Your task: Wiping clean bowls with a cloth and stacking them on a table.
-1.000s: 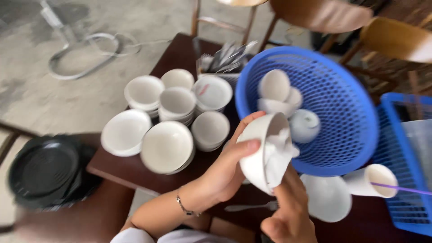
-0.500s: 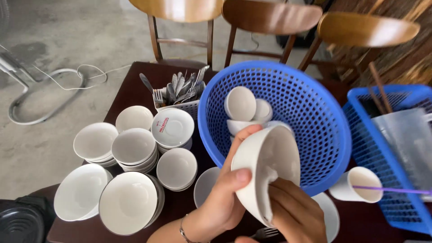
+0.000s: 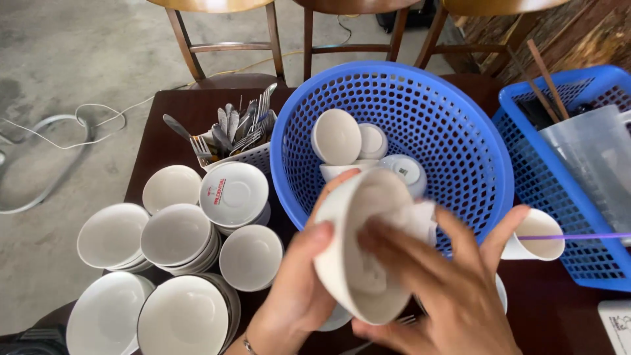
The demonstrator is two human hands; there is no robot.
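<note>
Left hand (image 3: 296,289) clamps the white bowl (image 3: 361,250) by its rim, tipped on edge with its mouth facing right, while the right hand (image 3: 447,289), fingers spread, presses a white cloth (image 3: 417,220) into it, just in front of the blue basket (image 3: 460,131).

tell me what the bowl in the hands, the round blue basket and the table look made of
The bowl, held by the left hand, looks like glazed white ceramic or melamine: smooth, faintly shiny; the look leaves it open. The round blue basket looks like moulded plastic: uniform colour, regular punched holes. The table looks like dark varnished wood, with a dull sheen.
</note>
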